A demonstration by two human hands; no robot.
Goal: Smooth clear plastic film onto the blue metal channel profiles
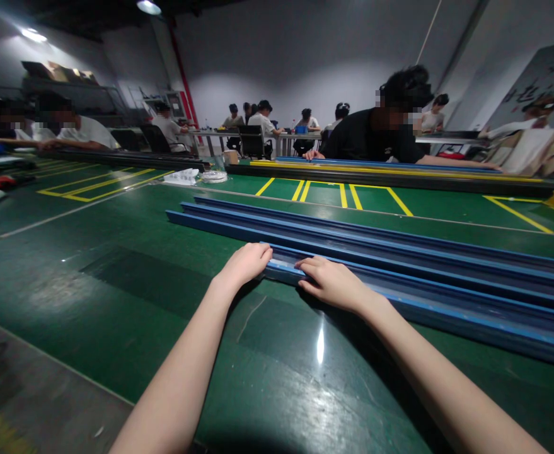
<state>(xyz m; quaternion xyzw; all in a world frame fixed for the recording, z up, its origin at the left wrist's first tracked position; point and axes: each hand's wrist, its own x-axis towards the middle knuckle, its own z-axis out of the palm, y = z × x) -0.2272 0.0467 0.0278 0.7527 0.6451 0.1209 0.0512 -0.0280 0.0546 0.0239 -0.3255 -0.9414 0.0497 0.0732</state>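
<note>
Long blue channel profiles lie side by side on the green table, running off to the right. My left hand is closed around the near end of the nearest blue profile, its fingertips hooked over the top edge. A little to the right, my right hand grips the same profile, fingers over the near wall and into the channel. Behind it, a second blue profile reaches further left than the held one. The undersides of both hands are hidden.
The green table has yellow tape markings. Across it, a person in black handles a blue strip beside a yellow strip and black profiles. A white packet and a white roll lie at the back left. Several people sit beyond.
</note>
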